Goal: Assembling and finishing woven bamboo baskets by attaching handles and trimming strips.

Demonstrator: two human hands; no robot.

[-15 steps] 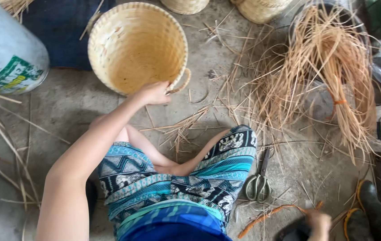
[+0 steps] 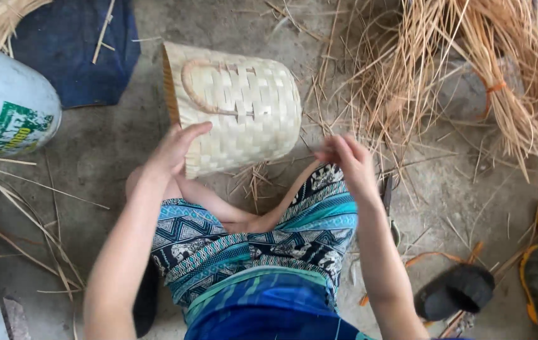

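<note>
Pale woven bamboo basket with looped handle (image 2: 234, 107) lies tipped on its side on the grey concrete floor (image 2: 124, 164), before the knees. Left hand (image 2: 177, 148) steadies its rim, fingers curled against it; right hand (image 2: 348, 160) pinches a thin strip. Best held firmly while the strip is threaded.

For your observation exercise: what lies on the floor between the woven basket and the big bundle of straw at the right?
In the head view, loose straw strands lie scattered on the bare concrete floor between the basket and the bundle; nothing else shows there.
</note>
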